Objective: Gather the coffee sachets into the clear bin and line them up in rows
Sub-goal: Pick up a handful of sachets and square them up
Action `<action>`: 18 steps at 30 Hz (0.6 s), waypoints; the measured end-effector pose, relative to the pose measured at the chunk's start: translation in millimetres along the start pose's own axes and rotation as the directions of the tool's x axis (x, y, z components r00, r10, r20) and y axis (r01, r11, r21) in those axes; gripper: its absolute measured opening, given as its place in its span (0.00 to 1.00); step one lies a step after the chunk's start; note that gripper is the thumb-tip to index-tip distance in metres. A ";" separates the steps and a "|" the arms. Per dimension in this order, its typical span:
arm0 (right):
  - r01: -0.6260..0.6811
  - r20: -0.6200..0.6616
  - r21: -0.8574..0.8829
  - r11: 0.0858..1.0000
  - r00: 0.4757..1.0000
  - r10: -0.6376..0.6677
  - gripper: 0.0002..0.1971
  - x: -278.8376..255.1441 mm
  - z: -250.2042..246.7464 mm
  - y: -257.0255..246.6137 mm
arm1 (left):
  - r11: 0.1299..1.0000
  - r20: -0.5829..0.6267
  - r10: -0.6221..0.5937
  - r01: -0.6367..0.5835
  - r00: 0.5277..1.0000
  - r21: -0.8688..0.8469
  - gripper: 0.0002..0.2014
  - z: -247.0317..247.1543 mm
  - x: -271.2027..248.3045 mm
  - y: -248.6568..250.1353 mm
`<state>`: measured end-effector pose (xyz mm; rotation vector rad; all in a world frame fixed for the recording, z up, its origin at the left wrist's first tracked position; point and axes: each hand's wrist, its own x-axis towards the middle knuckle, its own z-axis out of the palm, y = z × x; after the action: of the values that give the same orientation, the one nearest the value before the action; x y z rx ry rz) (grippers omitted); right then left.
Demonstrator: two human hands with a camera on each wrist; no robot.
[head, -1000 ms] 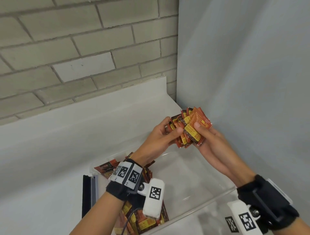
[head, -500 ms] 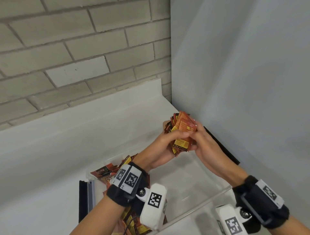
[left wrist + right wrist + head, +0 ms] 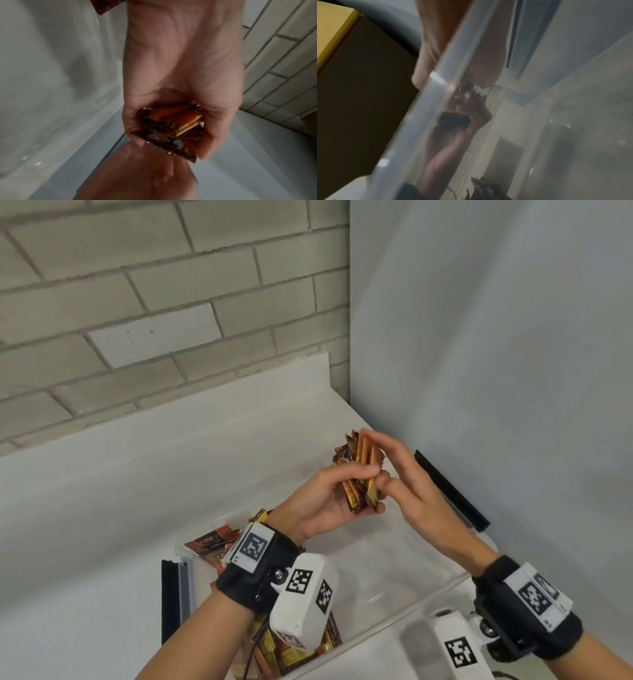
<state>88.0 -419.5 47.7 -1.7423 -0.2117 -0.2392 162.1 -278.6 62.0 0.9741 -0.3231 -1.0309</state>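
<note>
My left hand (image 3: 346, 494) grips a stack of orange and brown coffee sachets (image 3: 361, 467) on edge above the far right part of the clear bin (image 3: 394, 609). My right hand (image 3: 382, 463) lies with straight fingers against the stack's right side, thumb near its lower end. In the left wrist view the left fingers curl round the sachet stack (image 3: 173, 128), with the right hand (image 3: 145, 175) just beyond it. More sachets (image 3: 214, 542) lie loose in the bin's left end, partly hidden by my left wrist. The right wrist view is blurred by the bin's rim (image 3: 447, 105).
The bin sits on a white counter (image 3: 102, 542) in a corner between a brick wall and a grey panel (image 3: 496, 354). Black lid clips stand at the bin's left end (image 3: 170, 597) and right end (image 3: 448, 487). A yellow-edged box (image 3: 332, 27) shows in the right wrist view.
The fanned stack has been squared up and turned edge-on. My right hand's fingers have straightened against its side, and both hands have shifted slightly right and lower.
</note>
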 end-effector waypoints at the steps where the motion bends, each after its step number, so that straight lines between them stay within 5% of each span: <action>1: 0.000 0.044 0.024 1.000 0.999 -0.001 0.35 -0.7 0.9 0.2 | 1.000 -0.004 -0.019 0.019 1.000 0.012 0.25 0.4 -0.5 1.5; 4: -0.010 0.159 -0.050 0.999 0.987 0.018 0.60 -1.6 5.0 5.3 | 0.996 0.034 -0.054 0.052 0.998 0.074 0.29 0.9 -3.5 3.7; 6: 0.005 0.160 -0.155 0.988 0.987 0.020 0.65 -2.3 6.9 9.8 | 0.992 0.069 -0.059 0.051 0.996 0.114 0.30 3.2 -6.1 4.2; 12: 0.121 0.079 -0.224 0.967 0.991 -0.106 0.44 -1.5 7.8 4.6 | 0.978 -0.033 -0.123 0.127 0.992 0.164 0.45 5.6 -5.5 1.7; 18: 0.043 0.118 -0.129 0.991 0.993 -0.028 0.47 -3.7 7.8 1.5 | 0.964 -0.109 -0.139 0.160 0.984 0.211 0.31 13.9 -5.5 3.9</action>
<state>85.1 -412.2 43.9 -1.8870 -0.3178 -0.1809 152.6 -280.7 74.1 1.2578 -0.2933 -1.0988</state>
